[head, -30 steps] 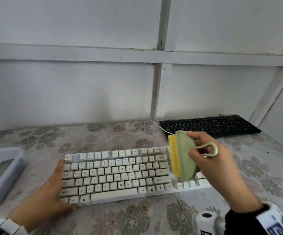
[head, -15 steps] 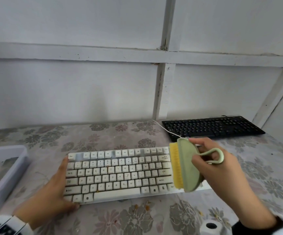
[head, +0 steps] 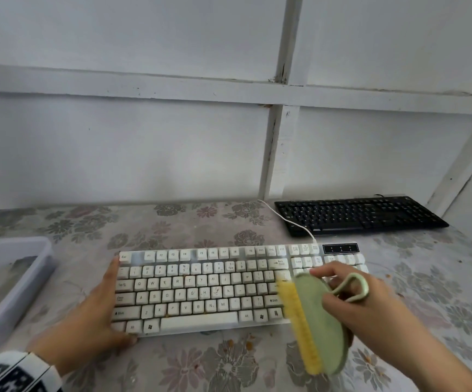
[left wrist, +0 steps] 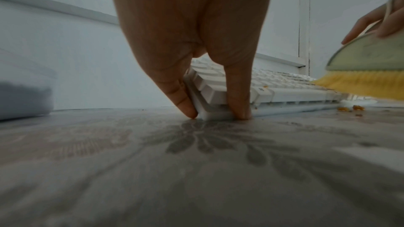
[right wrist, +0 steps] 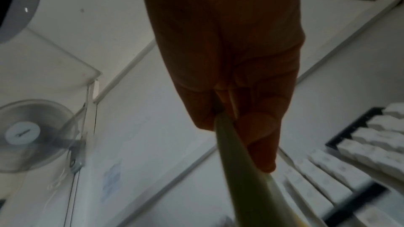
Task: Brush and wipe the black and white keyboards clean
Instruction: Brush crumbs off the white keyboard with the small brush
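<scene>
The white keyboard (head: 229,287) lies on the floral surface (head: 200,369), its left end braced by the left hand (head: 93,321) with straight fingers. At its right end the right hand (head: 370,304) grips the green scrub brush (head: 316,323), yellow bristles tilted over the keys. The black keyboard (head: 359,215) sits behind that end.

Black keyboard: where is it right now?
In the head view the black keyboard lies at the table's far right against the wall, just behind the white keyboard's right end, untouched by either hand.

2 keyboards (head: 198,290) (head: 356,216), 1 brush (head: 318,323), 1 tub (head: 11,281), 2 hands (head: 93,321) (head: 370,304).
</scene>
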{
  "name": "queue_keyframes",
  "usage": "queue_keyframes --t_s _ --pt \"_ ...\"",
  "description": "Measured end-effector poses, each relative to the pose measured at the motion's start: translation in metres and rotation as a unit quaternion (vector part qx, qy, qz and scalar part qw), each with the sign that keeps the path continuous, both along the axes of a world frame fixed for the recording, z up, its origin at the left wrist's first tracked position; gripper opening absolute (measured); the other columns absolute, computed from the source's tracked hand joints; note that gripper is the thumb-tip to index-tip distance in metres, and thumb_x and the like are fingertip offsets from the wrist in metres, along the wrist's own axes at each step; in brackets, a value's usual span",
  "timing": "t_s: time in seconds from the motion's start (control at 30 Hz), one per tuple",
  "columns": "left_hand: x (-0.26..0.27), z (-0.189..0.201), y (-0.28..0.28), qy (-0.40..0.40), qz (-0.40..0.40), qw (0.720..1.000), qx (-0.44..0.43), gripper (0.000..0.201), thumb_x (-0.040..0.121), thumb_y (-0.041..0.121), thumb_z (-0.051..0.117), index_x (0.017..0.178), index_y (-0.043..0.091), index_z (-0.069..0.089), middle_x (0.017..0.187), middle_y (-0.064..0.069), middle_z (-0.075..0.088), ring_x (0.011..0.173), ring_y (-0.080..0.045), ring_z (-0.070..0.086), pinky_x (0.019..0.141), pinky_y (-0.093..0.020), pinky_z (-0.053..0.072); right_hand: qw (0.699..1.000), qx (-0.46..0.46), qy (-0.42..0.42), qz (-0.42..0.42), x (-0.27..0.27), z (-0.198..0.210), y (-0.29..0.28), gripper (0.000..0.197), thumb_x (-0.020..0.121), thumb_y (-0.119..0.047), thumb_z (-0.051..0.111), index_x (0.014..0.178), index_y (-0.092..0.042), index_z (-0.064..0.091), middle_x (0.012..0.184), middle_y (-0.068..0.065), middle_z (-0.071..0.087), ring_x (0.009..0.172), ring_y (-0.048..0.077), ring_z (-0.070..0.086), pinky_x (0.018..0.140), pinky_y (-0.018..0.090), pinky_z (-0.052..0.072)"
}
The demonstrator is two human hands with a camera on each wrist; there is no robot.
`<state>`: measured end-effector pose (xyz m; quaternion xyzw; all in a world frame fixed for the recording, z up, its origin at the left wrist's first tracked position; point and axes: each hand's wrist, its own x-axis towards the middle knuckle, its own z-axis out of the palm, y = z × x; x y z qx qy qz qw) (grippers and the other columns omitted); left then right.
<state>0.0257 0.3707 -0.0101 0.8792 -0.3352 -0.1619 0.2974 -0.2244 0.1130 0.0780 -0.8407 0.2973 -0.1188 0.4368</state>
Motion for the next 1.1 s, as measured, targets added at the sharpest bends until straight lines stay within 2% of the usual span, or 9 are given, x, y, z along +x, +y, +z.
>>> queue_keyframes --t_s 0.07,0.17,0.27,0.43,0.6,0.7,0.77,0.87,1.1 --pt "0.0 0.0 -0.001 0.004 0.0 1.0 -0.011 0.126 0.062 0.02 0.082 0.108 0.069 -0.024 0.112 0.025 0.036 0.093 0.006 0.047 0.076 -0.008 0.039 0.999 -0.001 -0.032 -0.009 -0.002 0.012 -0.002 0.035 0.084 -0.005 0.057 0.084 -0.039 0.067 0.062 0.005 0.059 0.047 0.011 0.043 0.044 0.024 0.037" --pt "0.003 -0.002 0.002 0.006 0.01 1.0 0.0 0.132 0.058 0.025 0.082 0.132 0.051 -0.023 0.127 0.013 0.038 0.105 -0.001 0.048 0.088 -0.016 0.041 0.994 -0.037 -0.096 -0.038 0.008 0.023 -0.006 0.037 0.084 -0.006 0.057 0.09 -0.042 0.066 0.072 0.003 0.067 0.054 0.024 0.056 0.047 0.034 0.047" --pt "0.005 -0.004 0.004 0.007 0.003 1.0 -0.005 0.129 0.056 0.024 0.082 0.128 0.053 -0.021 0.126 0.015 0.038 0.107 -0.001 0.048 0.089 -0.016 0.04 0.991 -0.051 -0.113 -0.05 0.023 0.019 -0.009 0.035 0.088 -0.007 0.056 0.101 -0.038 0.064 0.083 -0.005 0.069 0.063 0.016 0.064 0.05 0.034 0.056" --pt "0.002 -0.001 0.003 0.002 0.0 1.0 -0.003 0.128 0.06 0.023 0.082 0.119 0.057 -0.027 0.122 0.016 0.035 0.105 -0.002 0.045 0.093 -0.019 0.039 0.997 -0.06 -0.041 -0.017 0.017 -0.007 -0.005 0.034 0.089 -0.01 0.054 0.092 -0.043 0.058 0.073 0.004 0.065 0.048 0.009 0.046 0.042 0.023 0.038" --pt "0.005 -0.005 0.004 0.003 0.008 1.0 0.008 0.134 0.059 0.023 0.083 0.141 0.037 -0.022 0.133 0.01 0.034 0.112 -0.004 0.044 0.098 -0.023 0.04 1.0 -0.002 0.007 0.021 -0.001 -0.01 -0.001 0.035 0.086 -0.01 0.055 0.088 -0.044 0.061 0.075 0.012 0.062 0.055 0.013 0.044 0.049 0.028 0.038" --pt "0.006 -0.007 0.004 0.006 0.008 1.0 0.012 0.136 0.058 0.025 0.083 0.141 0.035 -0.024 0.14 0.006 0.034 0.116 -0.007 0.044 0.101 -0.025 0.039 0.999 -0.004 -0.041 -0.003 0.0 0.006 -0.004 0.037 0.085 -0.006 0.056 0.086 -0.041 0.065 0.075 0.012 0.062 0.053 0.021 0.047 0.048 0.03 0.043" --pt "0.007 -0.007 0.004 0.005 0.005 1.0 0.011 0.136 0.056 0.026 0.082 0.141 0.036 -0.023 0.142 0.005 0.033 0.119 -0.009 0.043 0.104 -0.028 0.038 0.996 -0.025 -0.086 -0.029 0.008 0.015 -0.005 0.039 0.085 -0.006 0.056 0.088 -0.044 0.064 0.076 0.003 0.066 0.056 0.029 0.054 0.047 0.032 0.048" --pt "0.007 -0.005 0.004 0.002 0.001 1.0 0.005 0.132 0.057 0.023 0.082 0.137 0.043 -0.021 0.136 0.008 0.035 0.116 -0.008 0.043 0.101 -0.024 0.037 0.992 -0.059 -0.106 -0.039 0.022 0.013 -0.004 0.039 0.087 -0.008 0.055 0.098 -0.045 0.059 0.076 -0.01 0.067 0.054 0.012 0.058 0.043 0.02 0.047" --pt "0.006 -0.006 0.005 0.018 0.007 1.0 0.021 0.136 0.059 0.024 0.082 0.138 0.04 -0.028 0.14 0.008 0.032 0.118 -0.008 0.043 0.104 -0.027 0.037 0.998 -0.048 -0.029 -0.005 0.012 -0.017 0.01 0.03 0.083 -0.006 0.056 0.09 -0.035 0.059 0.065 0.01 0.061 0.044 0.006 0.037 0.044 0.02 0.031"
